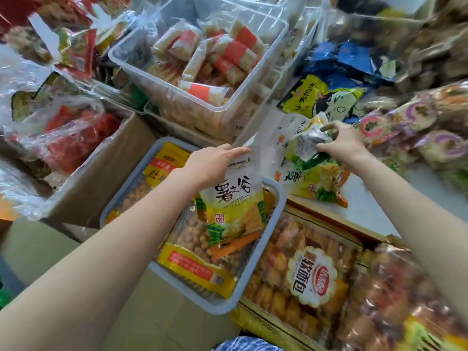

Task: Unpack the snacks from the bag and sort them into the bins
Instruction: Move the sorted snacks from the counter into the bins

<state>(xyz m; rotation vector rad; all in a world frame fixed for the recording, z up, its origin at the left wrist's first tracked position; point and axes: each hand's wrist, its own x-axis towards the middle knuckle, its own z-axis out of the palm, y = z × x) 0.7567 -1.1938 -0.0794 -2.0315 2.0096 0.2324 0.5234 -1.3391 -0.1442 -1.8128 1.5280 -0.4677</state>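
Midway imo: grey bin (274,196) at 6 o'clock part full. Left hand (212,162) pinches white-yellow snack pkt (234,203) over it; right hand (343,141), 3 o'clock, grips crumpled pkt (310,144). Plenty unsorted still

Snack pack (234,198) over basket (274,196), beside box (106,173).

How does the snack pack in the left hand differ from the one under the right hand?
The left hand holds its white-and-yellow pack hanging upright over the grey basket; the right hand grips a crumpled pack lying on the white surface. The first looks flat, the second bunched on top. Both share similar white, yellow and green printing.
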